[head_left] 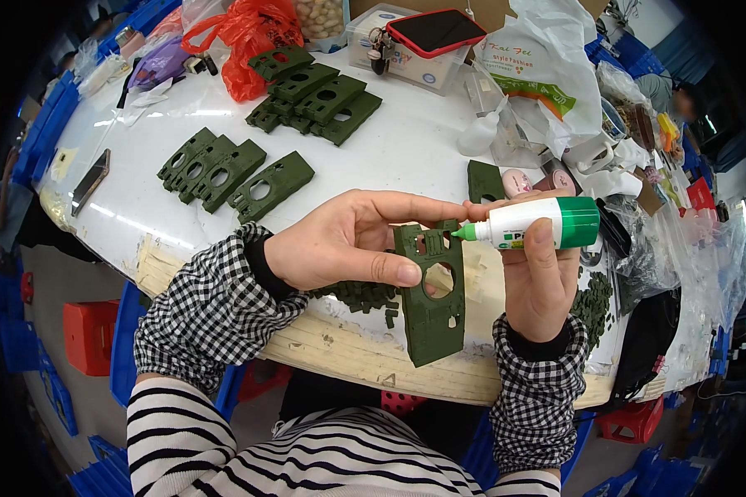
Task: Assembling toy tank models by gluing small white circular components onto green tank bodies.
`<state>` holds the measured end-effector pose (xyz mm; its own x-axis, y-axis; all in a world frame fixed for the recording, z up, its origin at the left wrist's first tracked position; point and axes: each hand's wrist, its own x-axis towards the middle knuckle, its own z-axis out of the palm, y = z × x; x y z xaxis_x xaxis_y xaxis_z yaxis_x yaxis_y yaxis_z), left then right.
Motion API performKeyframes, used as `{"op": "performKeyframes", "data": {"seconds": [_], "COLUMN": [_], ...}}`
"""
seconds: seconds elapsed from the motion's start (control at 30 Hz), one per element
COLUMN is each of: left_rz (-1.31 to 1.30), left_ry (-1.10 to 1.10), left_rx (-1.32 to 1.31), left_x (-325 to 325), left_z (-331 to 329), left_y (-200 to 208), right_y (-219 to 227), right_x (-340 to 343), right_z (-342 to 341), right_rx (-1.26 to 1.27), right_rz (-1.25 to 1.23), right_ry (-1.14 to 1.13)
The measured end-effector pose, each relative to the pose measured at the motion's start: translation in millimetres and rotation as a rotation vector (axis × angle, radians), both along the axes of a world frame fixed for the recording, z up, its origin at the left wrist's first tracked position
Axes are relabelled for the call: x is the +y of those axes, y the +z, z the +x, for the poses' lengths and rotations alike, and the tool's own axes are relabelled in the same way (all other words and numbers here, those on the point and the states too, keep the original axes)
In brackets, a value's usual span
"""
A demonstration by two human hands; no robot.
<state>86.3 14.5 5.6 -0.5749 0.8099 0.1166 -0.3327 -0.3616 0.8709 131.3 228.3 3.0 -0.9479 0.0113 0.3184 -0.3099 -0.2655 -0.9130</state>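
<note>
Over white table (419, 137), left grip (331, 240) pinches green part (429, 323) near top, right grip (540, 290) clasps bottle (559, 222).

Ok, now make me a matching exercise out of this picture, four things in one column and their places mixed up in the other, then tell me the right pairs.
Things
1. White and green bottle
2. Green part with a large round hole
3. Phone with a red edge
4. Red plastic bag

Places
A. Lying on a clear plastic box
B. Held in the left hand
C. On the table, beyond the row of four green parts
D. Held in the right hand

Right pairs: 1-D, 2-B, 3-A, 4-C
</note>
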Motion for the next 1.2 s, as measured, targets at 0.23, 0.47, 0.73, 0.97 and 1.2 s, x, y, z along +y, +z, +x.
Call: {"op": "performKeyframes", "data": {"seconds": [0.23, 0.47, 0.73, 0.97, 1.2], "left_rz": [0.0, -0.003, -0.009, -0.011, -0.003], "left_ry": [-0.003, 0.002, 0.012, 0.009, 0.005], "left_rx": [-0.008, -0.015, -0.008, -0.003, -0.002], "left_x": [-0.4, -0.3, -0.4, -0.7, -0.8], "left_z": [0.5, 0.0, -0.7, -0.3, -0.7], "left_y": [1.2, 0.0, -2.4, -0.6, -1.5], "right_y": [1.3, 1.1, 1.0, -0.7, 2.2], "right_x": [-2.1, 0.1, 2.8, 2.8, 0.1], "right_z": [0.1, -0.8, -3.2, -3.7, -2.1], "right_rx": [-0.021, -0.005, 0.023, 0.037, 0.031], "right_rz": [-0.036, -0.063, -0.056, -0.029, -0.053], "right_ry": [0.012, 0.066, 0.125, 0.106, 0.101]}}
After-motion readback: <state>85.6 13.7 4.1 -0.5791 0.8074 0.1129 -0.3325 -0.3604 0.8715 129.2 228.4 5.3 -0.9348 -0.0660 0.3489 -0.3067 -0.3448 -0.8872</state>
